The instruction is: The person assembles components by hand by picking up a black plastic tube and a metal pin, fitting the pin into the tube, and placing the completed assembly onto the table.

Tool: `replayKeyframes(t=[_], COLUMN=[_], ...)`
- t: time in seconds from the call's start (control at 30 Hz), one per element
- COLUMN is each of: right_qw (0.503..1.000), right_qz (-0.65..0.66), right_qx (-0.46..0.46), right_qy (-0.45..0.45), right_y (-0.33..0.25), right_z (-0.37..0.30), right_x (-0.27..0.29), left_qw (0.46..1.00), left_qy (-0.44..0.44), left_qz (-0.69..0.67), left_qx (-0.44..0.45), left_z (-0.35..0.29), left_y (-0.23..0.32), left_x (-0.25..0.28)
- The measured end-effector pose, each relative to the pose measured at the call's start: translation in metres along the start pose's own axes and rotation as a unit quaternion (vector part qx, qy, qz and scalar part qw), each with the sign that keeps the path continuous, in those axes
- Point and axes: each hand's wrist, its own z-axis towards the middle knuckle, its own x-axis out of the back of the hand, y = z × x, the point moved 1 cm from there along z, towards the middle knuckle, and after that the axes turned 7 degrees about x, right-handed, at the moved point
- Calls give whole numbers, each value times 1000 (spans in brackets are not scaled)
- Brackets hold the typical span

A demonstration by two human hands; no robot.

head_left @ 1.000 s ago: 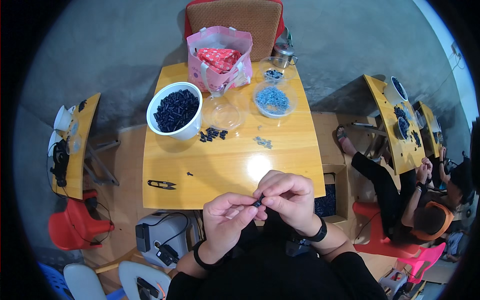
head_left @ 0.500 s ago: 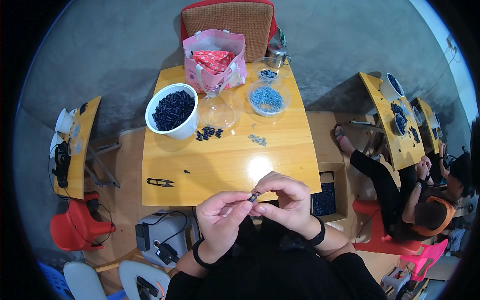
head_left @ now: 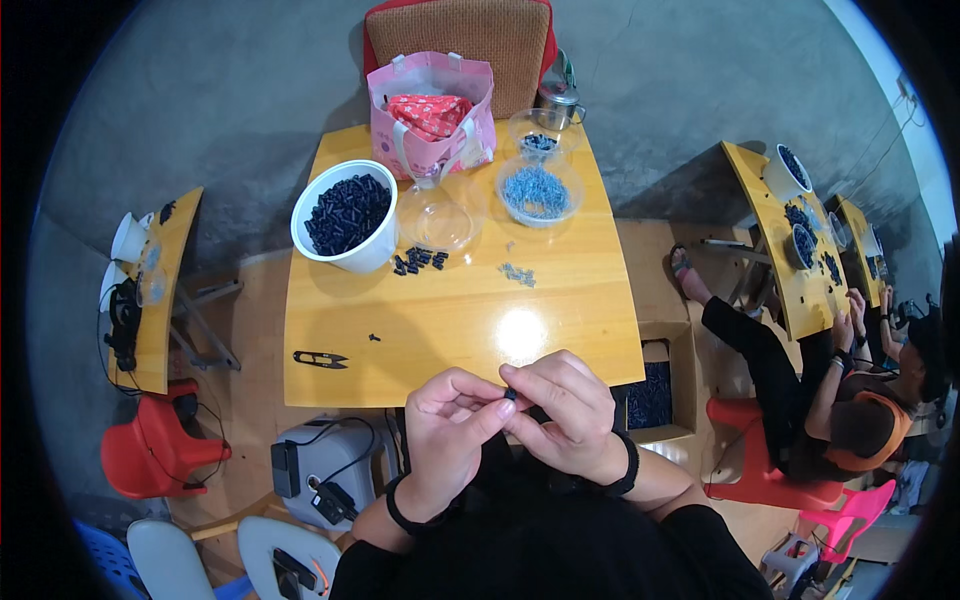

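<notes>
Just past the near edge of the table, both my hands are close together with their fingertips meeting. My left hand is closed, pinching a small dark plastic part between thumb and fingers. My right hand is closed in a pinch at the top of the same part, its fingers covering most of it. Thread snips lie at the table's near left, and a tiny dark piece rests nearby. Further off are loose dark parts and small clear pieces.
A white tub of dark parts stands at left, beside an upturned-looking clear container. Right of it sits a clear bowl of small pale pieces. A pink bag is behind. A carton stands on the floor; another person sits at right.
My right fingers have shifted up and over the dark part, hiding more of it. At right, the other person's hands have moved apart a little.
</notes>
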Motion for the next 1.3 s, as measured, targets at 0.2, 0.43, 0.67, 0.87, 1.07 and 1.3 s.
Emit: replayKeyframes(t=[0.2,0.43,0.67,0.87,1.07,1.3], right_qw=[994,975,979,910,820,934], right_qz=[99,193,120,-166,-362,-145], right_qx=[-45,-108,-142,-376,-442,-310], right_qy=[9,-28,-88,-49,-26,-103], right_y=[-1,-2,19,65,103,160], right_z=[3,-2,-14,-102,-152,-34], right_x=[3,-1,-8,75,134,10], left_qw=[966,793,815,810,769,679], left_qy=[32,-73,-43,83,142,132], left_qz=[225,548,549,575,622,721], left_qx=[-125,-254,-181,78,41,36], left_z=[2,14,20,21,72,136], left_y=[7,5,-14,-9,31,16], left_x=[-4,10,27,82,148,162])
